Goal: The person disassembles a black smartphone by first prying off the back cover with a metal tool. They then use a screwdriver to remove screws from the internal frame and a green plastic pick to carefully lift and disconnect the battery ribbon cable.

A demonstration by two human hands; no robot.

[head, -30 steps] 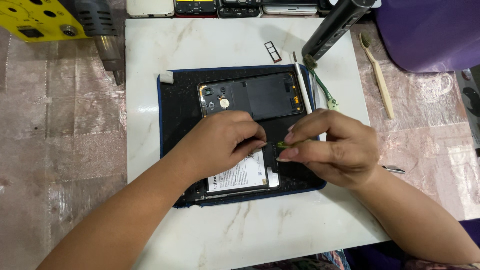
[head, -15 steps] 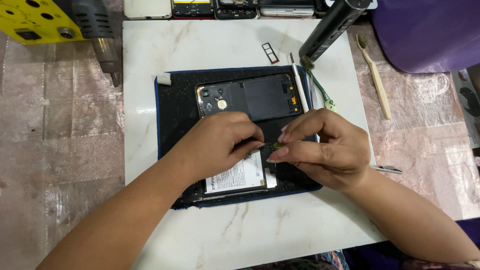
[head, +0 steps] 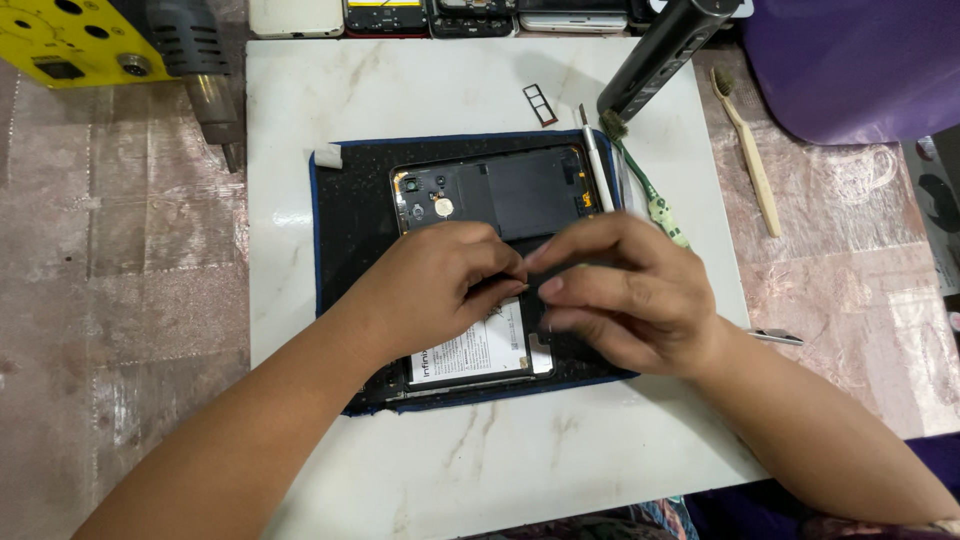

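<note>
A phone [head: 500,195] with its back cover off lies on a black mat with a blue edge [head: 350,230]. Its camera end points away from me and the white battery label [head: 470,350] shows near me. My left hand [head: 430,290] rests on the phone's middle, fingers curled and thumb and forefinger pinched at the battery's top edge. My right hand [head: 630,295] covers the phone's right side, fingers stretched out together towards the left fingertips. Whatever lies between the fingertips is hidden.
The mat sits on a white marble slab [head: 420,90]. A SIM tray [head: 540,104], white stick tool [head: 597,170], green brush [head: 650,195] and black cylinder [head: 665,55] lie beyond the phone. A heat gun [head: 205,85] is far left, a wooden toothbrush [head: 750,165] and tweezers [head: 775,337] right.
My right hand has flattened and its fingers now reach left; the small green thing seen at its fingertips earlier no longer shows. My left hand has stayed in place.
</note>
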